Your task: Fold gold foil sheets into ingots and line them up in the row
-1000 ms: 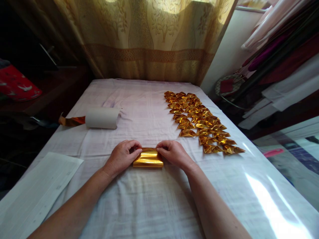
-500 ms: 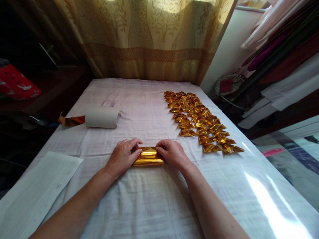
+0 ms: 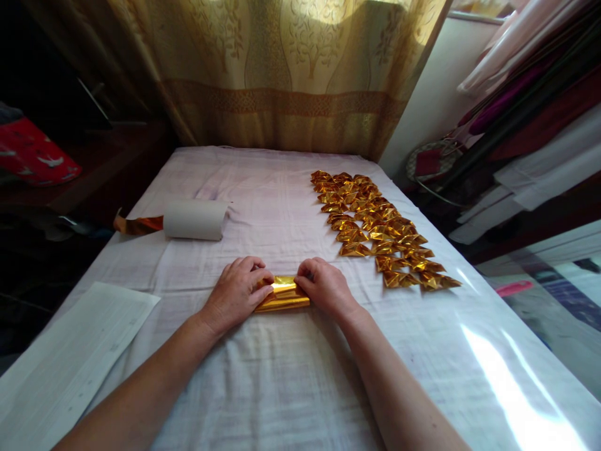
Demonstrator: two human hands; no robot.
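A shiny gold foil paper sheet (image 3: 284,299), partly folded into a narrow strip, lies flat on the cloth-covered surface in front of me. My left hand (image 3: 240,288) pinches its left end, thumb on the near side and fingers over the top. At the right end, my right hand (image 3: 325,285) grips the far edge between thumb and curled fingers. The fingertips hide both far corners of the foil. To the right and beyond my hands, several folded gold foil ingots (image 3: 354,249) stand in slanting rows.
A grey-white curled card (image 3: 195,220) lies at the back left, with orange-gold foil (image 3: 141,225) sticking out of it. Flat at the left is a white printed sheet (image 3: 89,357). A patterned curtain (image 3: 282,119) hangs behind the white cloth (image 3: 263,188). Clothes (image 3: 549,163) hang at the right.
My left hand has slid slightly right along the foil, its fingers now further over the top. The right hand stays at its end. The view has shifted a little.
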